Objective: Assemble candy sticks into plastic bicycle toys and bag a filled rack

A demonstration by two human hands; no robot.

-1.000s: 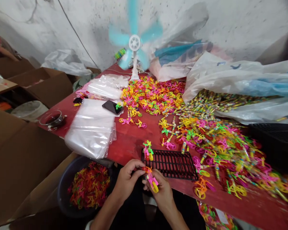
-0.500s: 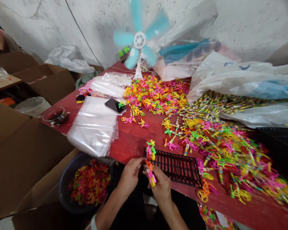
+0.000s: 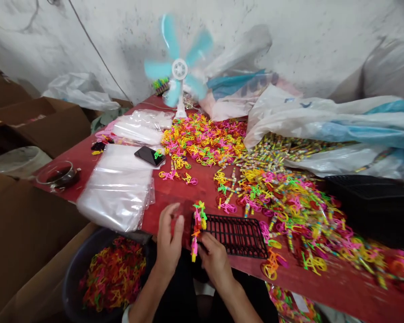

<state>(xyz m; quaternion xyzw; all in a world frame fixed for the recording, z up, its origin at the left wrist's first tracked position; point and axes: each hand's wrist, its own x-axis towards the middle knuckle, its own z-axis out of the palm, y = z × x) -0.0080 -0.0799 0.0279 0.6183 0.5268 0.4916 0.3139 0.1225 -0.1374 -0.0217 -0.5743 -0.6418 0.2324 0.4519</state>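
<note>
A black plastic rack (image 3: 235, 235) with rows of slots lies at the table's front edge. At its left end stand a green-and-yellow toy bicycle (image 3: 200, 214) and, nearer me, a pink, orange and yellow toy bicycle (image 3: 194, 246). My right hand (image 3: 217, 260) is closed, its fingertips against the nearer bicycle's right side; the exact grip is partly hidden. To the left of the rack, my left hand (image 3: 168, 242) is raised with thumb and fingers apart, holding nothing.
Heaped toy bicycles (image 3: 205, 139) and striped tubes (image 3: 269, 152) cover the back and right. Clear plastic bags (image 3: 114, 188), a phone (image 3: 150, 155) and a glass bowl (image 3: 55, 174) lie left. A tub (image 3: 69, 278) of colourful pieces stands below. A fan (image 3: 179, 69) spins behind; black racks (image 3: 366, 206) stand right.
My left hand has drawn away leftward from the pink and orange bicycle and opened. That bicycle is now at the rack's left end, with my right hand beside it. The view has shifted right.
</note>
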